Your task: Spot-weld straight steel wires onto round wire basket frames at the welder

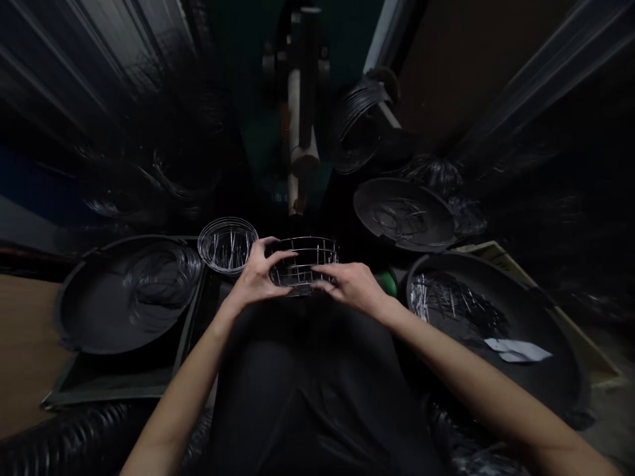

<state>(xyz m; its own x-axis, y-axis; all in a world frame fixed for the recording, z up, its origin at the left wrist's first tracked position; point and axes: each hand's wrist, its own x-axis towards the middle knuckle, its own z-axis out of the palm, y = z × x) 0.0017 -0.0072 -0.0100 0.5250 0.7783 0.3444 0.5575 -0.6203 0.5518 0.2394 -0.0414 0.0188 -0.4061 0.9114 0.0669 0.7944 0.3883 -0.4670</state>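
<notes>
Here your left hand [255,274] and right hand [350,284] both grasp the small round wire-mesh basket [305,264] over your dark lap, fingers curled on its rim; a clear round plastic tub of wire pins [227,245] sits just beside it on the left; wide black round pans [126,294] crowd both sides, leaving little room; the dim, blurred background hides the rest.

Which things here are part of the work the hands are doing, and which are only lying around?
In hand:
- wire basket, gripped by the left hand and right hand

Lying about:
- clear bowl of short wires
- left dark pan with wire rings
- right dark pan with cut wires
- upper dark pan
- wire coil
</notes>
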